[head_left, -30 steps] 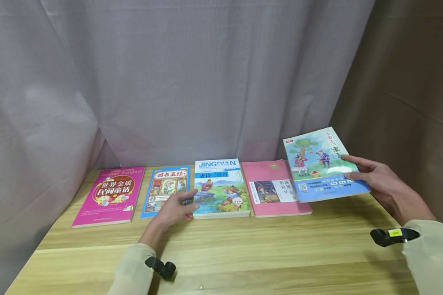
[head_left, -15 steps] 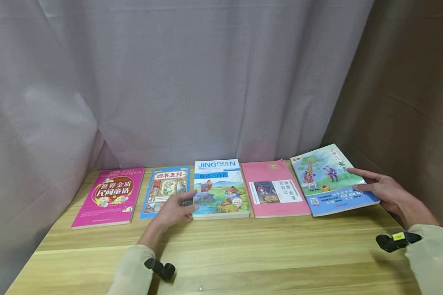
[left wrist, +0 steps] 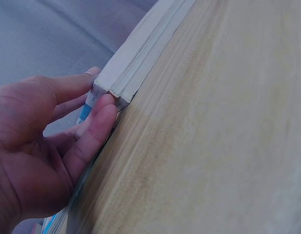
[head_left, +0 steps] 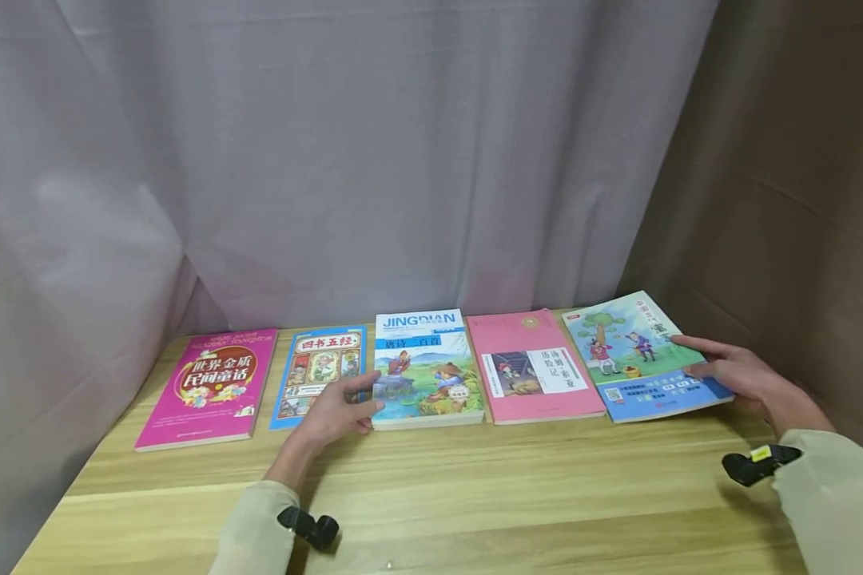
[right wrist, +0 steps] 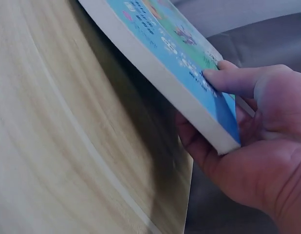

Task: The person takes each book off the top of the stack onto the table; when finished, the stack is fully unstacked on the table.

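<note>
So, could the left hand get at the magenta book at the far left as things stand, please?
Probably yes: the left hand rests by the blue-bordered book, and bare table leads to the magenta book.

Glossy paper book covers (head_left: 643, 355); matt wood-grain table (head_left: 518, 495); cloth curtain (head_left: 331, 160).

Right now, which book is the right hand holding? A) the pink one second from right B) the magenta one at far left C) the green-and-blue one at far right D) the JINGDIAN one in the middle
C: the right hand has its thumb on the cover and fingers under the edge of the green-and-blue book at the far right of the row; the right wrist view shows that edge raised off the table.
</note>
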### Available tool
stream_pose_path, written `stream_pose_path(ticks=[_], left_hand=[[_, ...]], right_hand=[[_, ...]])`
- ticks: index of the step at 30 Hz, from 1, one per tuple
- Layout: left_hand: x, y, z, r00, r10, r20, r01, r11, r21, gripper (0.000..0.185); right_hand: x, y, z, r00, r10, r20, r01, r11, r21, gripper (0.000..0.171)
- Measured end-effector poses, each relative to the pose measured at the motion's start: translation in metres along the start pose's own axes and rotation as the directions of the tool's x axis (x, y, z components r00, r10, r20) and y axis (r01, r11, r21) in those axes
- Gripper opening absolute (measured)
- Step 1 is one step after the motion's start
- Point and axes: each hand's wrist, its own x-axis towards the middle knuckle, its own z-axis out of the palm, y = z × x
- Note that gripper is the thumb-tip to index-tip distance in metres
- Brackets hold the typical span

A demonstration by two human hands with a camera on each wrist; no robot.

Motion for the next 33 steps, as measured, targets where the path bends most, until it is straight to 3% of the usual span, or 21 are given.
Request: stream_pose_path(ticks=[3,6,17,24,27,33], left_hand=[[-0.002,0.001,-0.001,1.000,-0.007,0.001,0.007,1.000,0.000,0.061],[-0.004,0.000,0.000,1.000,-0.010,0.003,0.010,1.000,0.000,0.061],[-0.005,0.000,0.002,1.000,-0.012,0.008,0.012,1.000,0.001,0.062],[-0.005,0.003,0.000,1.000,-0.023,0.002,0.023,1.000,0.010,0.061],[-0.005,0.004,-0.001,1.000,-0.026,-0.001,0.026,1.000,0.008,0.062],[-0.004,0.004,-0.002,1.000,-0.019,0.006,0.019,1.000,0.010,0.063]], right_hand=[[0.004,-0.001,0.004,1.000,0.006,-0.024,-0.008,0.994,-0.109,0.072],[0.006,-0.002,0.008,0.999,0.008,-0.044,-0.015,0.989,-0.150,0.073],[0.009,0.000,0.015,0.997,0.016,-0.073,-0.024,0.993,-0.112,0.070],[0.017,0.002,0.018,0.988,-0.038,-0.151,0.003,0.974,-0.228,0.071],[0.017,0.000,0.023,0.976,-0.067,-0.209,0.007,0.961,-0.276,0.069],[0.007,-0.019,0.039,0.921,-0.168,-0.351,0.041,0.939,-0.341,0.059]])
